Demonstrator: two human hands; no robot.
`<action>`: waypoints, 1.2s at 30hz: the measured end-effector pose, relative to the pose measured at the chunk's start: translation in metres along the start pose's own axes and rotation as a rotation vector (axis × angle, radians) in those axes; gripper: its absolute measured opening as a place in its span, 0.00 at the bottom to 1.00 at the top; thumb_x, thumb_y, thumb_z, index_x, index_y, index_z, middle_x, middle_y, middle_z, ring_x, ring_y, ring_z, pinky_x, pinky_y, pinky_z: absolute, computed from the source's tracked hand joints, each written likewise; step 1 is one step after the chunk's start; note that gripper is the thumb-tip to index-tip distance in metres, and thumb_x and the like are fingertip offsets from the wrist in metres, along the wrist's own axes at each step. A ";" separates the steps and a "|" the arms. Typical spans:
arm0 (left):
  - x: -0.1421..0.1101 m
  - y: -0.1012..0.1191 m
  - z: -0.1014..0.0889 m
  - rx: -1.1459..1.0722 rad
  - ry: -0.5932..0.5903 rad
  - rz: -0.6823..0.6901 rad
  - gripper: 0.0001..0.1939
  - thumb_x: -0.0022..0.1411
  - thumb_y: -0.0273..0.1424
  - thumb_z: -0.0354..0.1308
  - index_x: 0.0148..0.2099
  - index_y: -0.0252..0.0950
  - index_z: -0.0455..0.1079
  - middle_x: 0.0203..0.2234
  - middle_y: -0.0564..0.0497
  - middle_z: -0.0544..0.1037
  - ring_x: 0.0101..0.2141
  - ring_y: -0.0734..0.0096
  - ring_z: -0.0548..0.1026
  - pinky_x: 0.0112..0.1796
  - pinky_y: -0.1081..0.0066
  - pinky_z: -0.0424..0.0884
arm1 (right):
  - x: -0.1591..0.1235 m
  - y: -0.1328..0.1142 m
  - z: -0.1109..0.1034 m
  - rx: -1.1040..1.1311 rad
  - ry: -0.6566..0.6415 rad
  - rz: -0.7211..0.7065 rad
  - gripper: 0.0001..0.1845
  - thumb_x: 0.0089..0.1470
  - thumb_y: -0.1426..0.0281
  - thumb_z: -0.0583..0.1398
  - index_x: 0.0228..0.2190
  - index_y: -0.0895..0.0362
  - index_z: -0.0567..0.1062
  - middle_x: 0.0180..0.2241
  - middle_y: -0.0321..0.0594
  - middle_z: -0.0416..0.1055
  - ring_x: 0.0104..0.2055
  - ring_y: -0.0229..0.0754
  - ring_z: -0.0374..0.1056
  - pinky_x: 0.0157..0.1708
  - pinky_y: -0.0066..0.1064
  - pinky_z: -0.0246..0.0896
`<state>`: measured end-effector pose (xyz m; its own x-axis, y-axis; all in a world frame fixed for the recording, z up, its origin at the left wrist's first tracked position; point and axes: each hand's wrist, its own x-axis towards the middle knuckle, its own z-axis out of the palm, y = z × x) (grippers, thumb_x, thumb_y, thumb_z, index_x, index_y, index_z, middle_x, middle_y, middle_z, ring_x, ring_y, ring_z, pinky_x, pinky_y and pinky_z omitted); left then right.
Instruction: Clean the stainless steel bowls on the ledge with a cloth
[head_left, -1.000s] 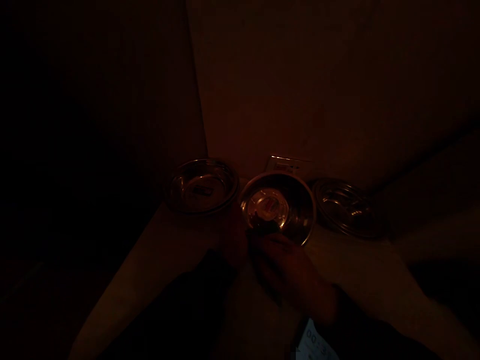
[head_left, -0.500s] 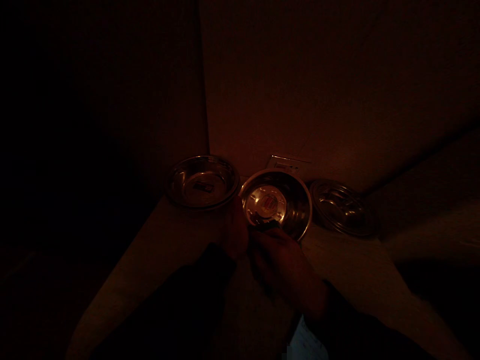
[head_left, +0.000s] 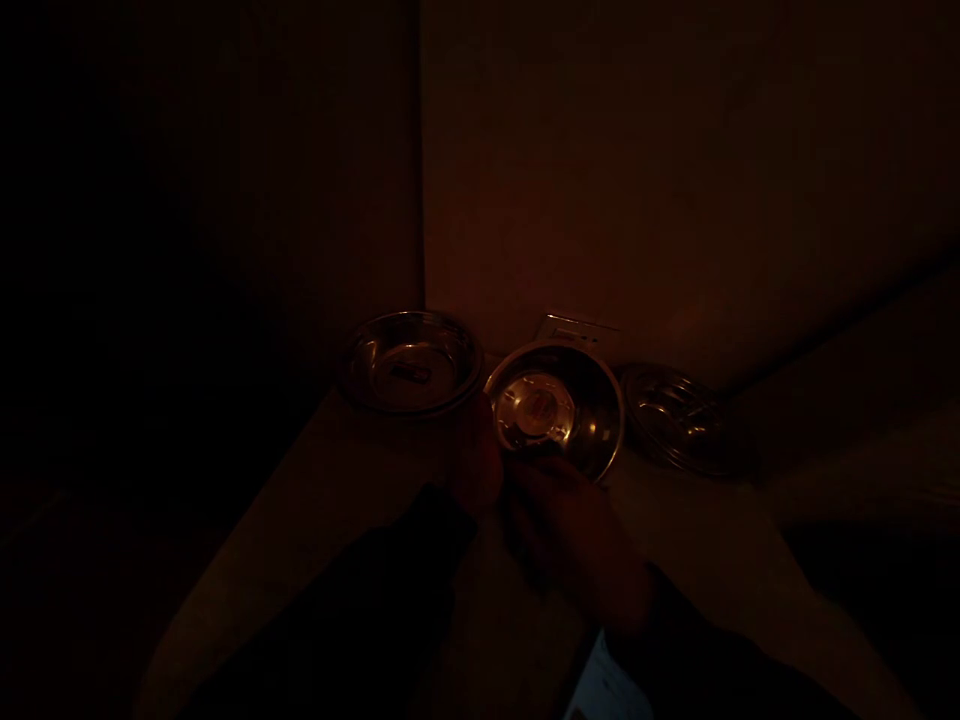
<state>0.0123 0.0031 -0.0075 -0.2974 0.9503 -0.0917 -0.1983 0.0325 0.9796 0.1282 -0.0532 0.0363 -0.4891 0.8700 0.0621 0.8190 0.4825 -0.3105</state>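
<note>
A shiny steel bowl (head_left: 592, 432) is tilted toward me in the middle of the head view, with a round reddish mark on its bottom. At its near left rim is my left hand (head_left: 477, 458), closed on the edge as far as the dim light shows. My right hand (head_left: 581, 535) is closed at the near rim. A dark, cloth-like thing (head_left: 551, 450) shows at its fingers, against the bowl's inside. Most of my fingers are lost in shadow.
Another steel bowl or dish (head_left: 409, 400) with a dark label stands at the left on the pale table (head_left: 705, 560). Stacked steel plates or lids (head_left: 679, 420) lie at the right. Behind is a flat clear-edged item (head_left: 577, 328) by the wall. A lit screen (head_left: 611, 685) shows below.
The picture has grown darker and the view has shifted slightly. Both hands stay at the bowl, with only a small movement of the right hand.
</note>
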 end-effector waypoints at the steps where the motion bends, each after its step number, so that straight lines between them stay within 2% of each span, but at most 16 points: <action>1: 0.000 0.000 0.000 0.014 0.021 -0.012 0.25 0.64 0.49 0.43 0.41 0.34 0.71 0.44 0.43 0.77 0.52 0.55 0.70 0.57 0.56 0.59 | 0.003 -0.004 0.000 0.004 0.008 0.004 0.13 0.61 0.72 0.53 0.45 0.54 0.73 0.41 0.42 0.76 0.45 0.45 0.69 0.44 0.35 0.66; 4: 0.000 -0.001 0.000 0.035 0.019 0.002 0.25 0.65 0.49 0.43 0.43 0.35 0.71 0.45 0.43 0.76 0.52 0.56 0.69 0.57 0.57 0.59 | 0.003 -0.004 -0.002 -0.026 -0.017 0.003 0.14 0.61 0.72 0.54 0.48 0.54 0.72 0.42 0.42 0.76 0.46 0.46 0.69 0.45 0.37 0.65; 7: 0.000 -0.002 0.000 0.020 -0.025 0.061 0.27 0.65 0.49 0.41 0.45 0.33 0.70 0.46 0.42 0.76 0.52 0.57 0.70 0.56 0.59 0.60 | -0.010 0.011 -0.007 -0.091 -0.074 -0.009 0.14 0.61 0.71 0.54 0.47 0.53 0.73 0.42 0.42 0.76 0.44 0.46 0.70 0.43 0.38 0.65; 11: -0.001 -0.002 0.002 -0.020 -0.099 0.077 0.28 0.66 0.49 0.39 0.46 0.32 0.69 0.45 0.42 0.76 0.50 0.59 0.72 0.53 0.61 0.63 | -0.020 0.025 -0.008 -0.119 -0.056 -0.057 0.15 0.60 0.73 0.55 0.48 0.53 0.72 0.43 0.42 0.76 0.44 0.48 0.69 0.42 0.39 0.65; 15: -0.001 0.001 0.001 0.003 -0.064 0.039 0.27 0.66 0.49 0.39 0.44 0.33 0.70 0.44 0.42 0.77 0.49 0.58 0.72 0.53 0.61 0.64 | -0.008 0.012 -0.004 -0.020 -0.028 -0.070 0.13 0.62 0.73 0.53 0.45 0.55 0.73 0.43 0.41 0.76 0.45 0.45 0.69 0.44 0.36 0.65; 19: 0.000 0.003 -0.001 0.045 -0.032 0.042 0.26 0.65 0.50 0.42 0.40 0.35 0.70 0.42 0.44 0.78 0.49 0.58 0.72 0.54 0.61 0.63 | 0.002 0.001 -0.001 0.004 -0.004 -0.051 0.14 0.61 0.72 0.53 0.48 0.55 0.72 0.44 0.42 0.75 0.45 0.45 0.69 0.45 0.36 0.65; 24: 0.000 0.006 0.000 -0.029 -0.103 0.034 0.26 0.64 0.50 0.44 0.40 0.34 0.72 0.40 0.46 0.79 0.45 0.60 0.74 0.50 0.64 0.66 | -0.017 0.029 -0.005 -0.108 -0.032 -0.117 0.16 0.61 0.72 0.55 0.49 0.54 0.72 0.45 0.43 0.76 0.46 0.46 0.70 0.45 0.39 0.66; 28: 0.002 0.009 0.000 -0.030 -0.153 0.103 0.24 0.65 0.48 0.44 0.41 0.34 0.73 0.42 0.46 0.79 0.46 0.62 0.74 0.50 0.67 0.66 | -0.029 0.047 -0.007 -0.176 -0.018 -0.152 0.16 0.61 0.72 0.55 0.49 0.55 0.73 0.47 0.45 0.75 0.48 0.49 0.70 0.45 0.43 0.66; 36: 0.007 0.004 -0.003 0.043 -0.157 0.121 0.23 0.66 0.45 0.43 0.46 0.37 0.72 0.43 0.49 0.78 0.49 0.64 0.72 0.57 0.65 0.58 | -0.021 0.042 -0.002 -0.121 -0.001 -0.214 0.14 0.59 0.74 0.57 0.46 0.57 0.74 0.46 0.43 0.76 0.47 0.50 0.70 0.45 0.45 0.69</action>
<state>0.0062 0.0091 -0.0045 -0.1665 0.9846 0.0533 -0.1288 -0.0753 0.9888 0.1740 -0.0512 0.0238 -0.6554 0.7467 0.1136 0.7266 0.6644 -0.1750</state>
